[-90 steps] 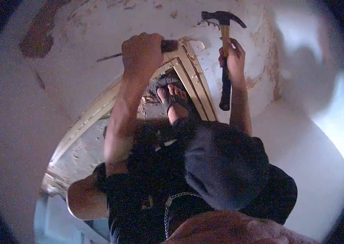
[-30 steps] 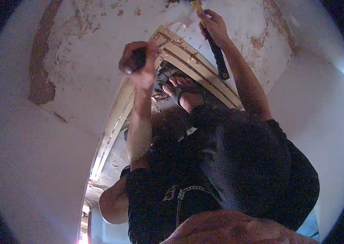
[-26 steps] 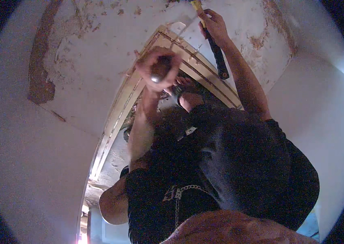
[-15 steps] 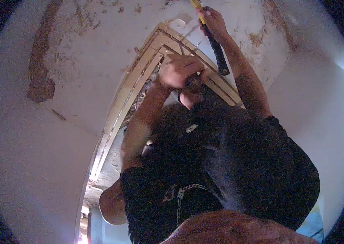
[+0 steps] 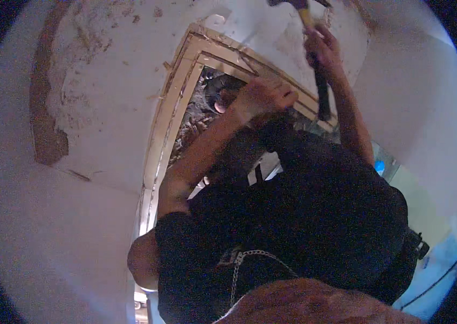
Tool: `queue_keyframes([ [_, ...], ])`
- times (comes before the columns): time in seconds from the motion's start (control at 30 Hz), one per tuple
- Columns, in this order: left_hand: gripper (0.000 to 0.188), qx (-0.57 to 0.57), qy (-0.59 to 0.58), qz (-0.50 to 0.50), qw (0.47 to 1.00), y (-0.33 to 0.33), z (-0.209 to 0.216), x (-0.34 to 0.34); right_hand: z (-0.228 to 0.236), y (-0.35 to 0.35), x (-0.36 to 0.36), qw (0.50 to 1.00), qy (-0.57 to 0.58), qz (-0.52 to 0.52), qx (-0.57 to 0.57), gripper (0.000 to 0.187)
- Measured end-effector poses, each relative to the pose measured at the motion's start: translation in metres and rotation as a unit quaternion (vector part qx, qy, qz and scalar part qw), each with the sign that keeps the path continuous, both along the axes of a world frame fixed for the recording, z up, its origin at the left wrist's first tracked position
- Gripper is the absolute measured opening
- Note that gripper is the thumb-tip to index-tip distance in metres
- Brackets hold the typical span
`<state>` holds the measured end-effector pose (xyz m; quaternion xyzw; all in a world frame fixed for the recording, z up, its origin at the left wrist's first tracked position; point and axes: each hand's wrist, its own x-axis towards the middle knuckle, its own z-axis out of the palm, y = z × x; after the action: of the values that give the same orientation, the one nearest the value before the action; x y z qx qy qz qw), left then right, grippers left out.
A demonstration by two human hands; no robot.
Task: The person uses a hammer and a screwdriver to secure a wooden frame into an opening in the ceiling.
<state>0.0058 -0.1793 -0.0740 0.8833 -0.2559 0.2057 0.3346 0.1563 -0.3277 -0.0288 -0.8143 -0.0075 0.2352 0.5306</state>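
Note:
My right hand (image 5: 323, 49) is raised at the upper right, wrapped round a claw hammer (image 5: 321, 89). The hammer has a yellow neck and a black grip; its dark head is partly cut off by the top edge. Lower and to the left, my left hand (image 5: 267, 98) is closed, its fingers curled, close to the top piece of a wooden frame (image 5: 182, 70). Whatever those fingers hold, if anything, is hidden. The hammer head is apart from the frame and from my left hand.
Chipped plaster with brown bare patches (image 5: 50, 146) covers the wall around the frame. Splintered wood shows at the frame's corner. Rubble (image 5: 193, 127) lies below, inside the frame's angle. A plain pale wall (image 5: 412, 102) rises at the right.
My left hand has shifted right along the frame's top piece. My right hand has moved right and slightly lower, and the hammer's head has come into view. The whole view has shifted a little.

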Motion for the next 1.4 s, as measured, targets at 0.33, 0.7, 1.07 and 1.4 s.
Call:
queue_keyframes([
  [0.33,0.011,-0.013,0.111,0.101,0.989,-0.032,0.017,0.031,0.069,-0.069,-0.104,0.983,0.024,-0.176,-0.036,0.024],
  [0.7,0.009,0.052,0.072,0.102,0.991,-0.068,-0.032,0.045,0.028,-0.104,-0.122,0.957,0.067,-0.268,0.089,0.023],
  [1.07,0.005,0.114,0.189,0.067,0.973,-0.124,-0.041,0.052,-0.002,-0.191,-0.179,0.971,0.036,-0.237,-0.021,0.028],
  [1.4,0.01,0.12,0.184,0.056,0.974,-0.102,-0.048,0.053,-0.031,-0.182,-0.176,0.991,0.052,-0.109,-0.06,0.036],
])
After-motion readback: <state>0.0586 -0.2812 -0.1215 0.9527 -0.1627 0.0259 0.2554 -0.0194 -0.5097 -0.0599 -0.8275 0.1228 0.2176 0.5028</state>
